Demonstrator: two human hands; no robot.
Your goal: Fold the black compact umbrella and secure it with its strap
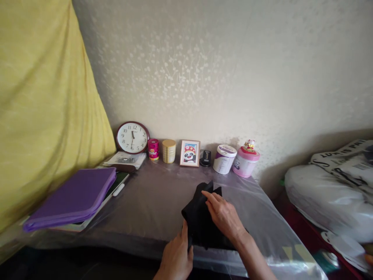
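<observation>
A black piece of cloth (198,217) lies bunched on the plastic-covered table (151,206), near its front edge. My right hand (223,214) lies on top of the cloth, fingers pressed together and pinching a fold near the upper part. My left hand (176,254) grips the cloth's lower left edge, thumb up along the fabric. Both hands are closed on the cloth.
A purple zip folder (75,196) lies at the left over papers. Along the wall stand a round clock (132,137), a red tin (153,149), a yellow tin (169,151), a small picture frame (190,153), a white tub (224,158) and a pink tub (246,161). White bags (329,190) are piled at the right.
</observation>
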